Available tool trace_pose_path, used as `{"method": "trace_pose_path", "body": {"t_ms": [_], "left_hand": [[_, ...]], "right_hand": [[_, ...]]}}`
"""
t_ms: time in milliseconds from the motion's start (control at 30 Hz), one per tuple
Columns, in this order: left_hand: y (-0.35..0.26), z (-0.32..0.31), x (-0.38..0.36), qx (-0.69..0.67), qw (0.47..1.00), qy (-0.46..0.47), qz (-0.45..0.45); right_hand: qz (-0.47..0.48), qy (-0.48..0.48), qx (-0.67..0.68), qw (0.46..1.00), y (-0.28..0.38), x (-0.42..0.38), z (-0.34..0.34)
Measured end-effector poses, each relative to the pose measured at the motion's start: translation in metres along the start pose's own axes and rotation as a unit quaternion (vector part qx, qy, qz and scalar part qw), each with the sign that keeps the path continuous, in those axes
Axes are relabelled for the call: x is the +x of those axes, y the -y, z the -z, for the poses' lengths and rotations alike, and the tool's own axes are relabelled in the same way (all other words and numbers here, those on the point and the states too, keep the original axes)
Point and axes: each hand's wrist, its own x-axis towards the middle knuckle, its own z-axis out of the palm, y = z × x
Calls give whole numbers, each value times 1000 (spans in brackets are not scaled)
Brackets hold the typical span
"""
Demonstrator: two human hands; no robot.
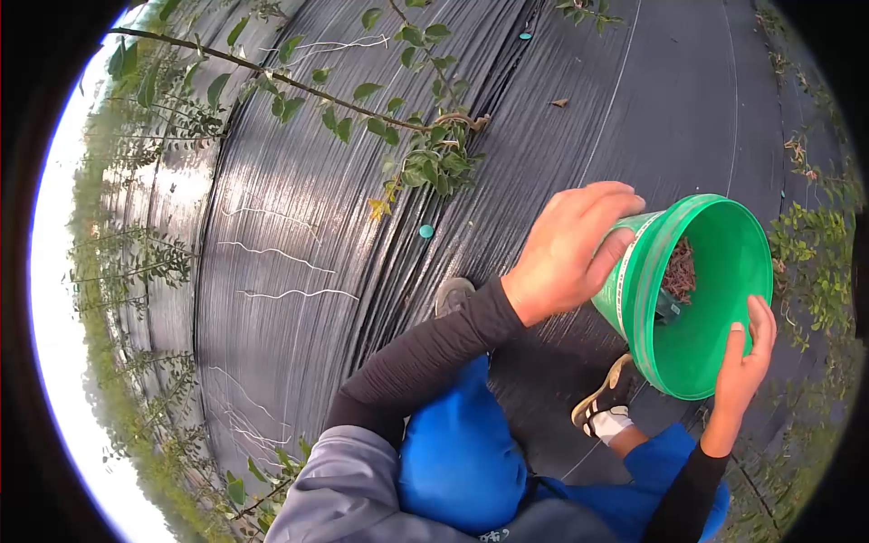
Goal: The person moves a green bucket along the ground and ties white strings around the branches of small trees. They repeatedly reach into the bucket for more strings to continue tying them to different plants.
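A green bucket (715, 335) is tilted on its side, its mouth turned toward the right and toward me. My left hand (575, 249) grips the bucket's outer wall, with the thumb lying along its side. At the lower right of the mouth, my right hand (748, 353) has its thumb and fingers at the rim; how firmly it holds is hard to see. Inside the bucket lies a heap of small brown pieces (680, 271). Beside the heap sits a dark object (668, 308), partly hidden by the rim.
Black ground sheeting (543, 154) covers the ground. A leafy branch (308, 89) reaches across the upper left to a small plant (439, 163). Pale wires (281, 253) lie at left. My shoes (605, 398) stand below the bucket. Green shrubs (819, 262) line the right side.
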Motion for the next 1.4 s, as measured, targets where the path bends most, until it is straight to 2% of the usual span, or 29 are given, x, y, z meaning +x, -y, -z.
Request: {"method": "trace_pose_path", "body": {"t_ms": [67, 100, 167, 267, 333, 367, 433, 467, 533, 600, 633, 700, 800, 867, 933, 1067, 1167, 1233, 1267, 1367, 1400], "left_hand": [[55, 43, -34, 39, 975, -145, 165], [88, 66, -54, 35, 947, -235, 216], [127, 129, -84, 117, 906, -289, 285], [182, 192, -124, 68, 854, -394, 334], [205, 211, -148, -82, 784, -423, 446], [218, 212, -160, -83, 784, -423, 446], [255, 205, -200, -307, 638, -457, 538], [276, 197, -225, -393, 589, -444, 549], [269, 165, -229, -495, 569, -376, 538], [273, 137, -230, -504, 595, -332, 531], [273, 127, -226, -504, 590, -334, 535], [274, 117, -215, -546, 643, -312, 437], [278, 117, -198, -605, 618, -292, 409], [278, 123, -191, -610, 614, -293, 407], [282, 131, -189, -670, 575, -265, 389], [278, 138, -176, -682, 578, -216, 392], [258, 150, -152, -650, 584, -191, 447], [253, 154, -148, -609, 589, -170, 504], [249, 158, -146, -559, 602, -163, 546], [227, 166, -130, -558, 598, -141, 558], [220, 167, -126, -508, 619, -148, 581]], "right_hand": [[26, 13, 24, 999, 31, -8, -16], [72, 36, 52, 995, 46, -11, -23], [140, 73, 100, 982, 71, -15, -40], [195, 119, 162, 960, 96, -16, -65], [207, 167, 199, 943, 111, -19, -83], [208, 180, 214, 937, 116, -20, -94], [190, 208, 245, 928, 126, -22, -114], [184, 217, 261, 922, 130, -21, -126], [155, 239, 281, 917, 135, -20, -148], [127, 253, 285, 916, 138, -19, -165], [115, 269, 288, 912, 139, -18, -172], [118, 280, 281, 910, 143, -13, -188], [81, 304, 279, 907, 155, 0, -212], [99, 291, 264, 914, 166, 12, -236], [118, 282, 248, 919, 182, 29, -263], [137, 244, 204, 938, 203, 76, -325], [119, 294, 149, 937, 207, 106, -360], [56, 418, 120, 899, 207, 119, -375], [55, 418, 117, 899, 205, 122, -380], [136, 454, 73, 878, 207, 129, -387], [136, 454, 73, 878, 204, 130, -392]]}}
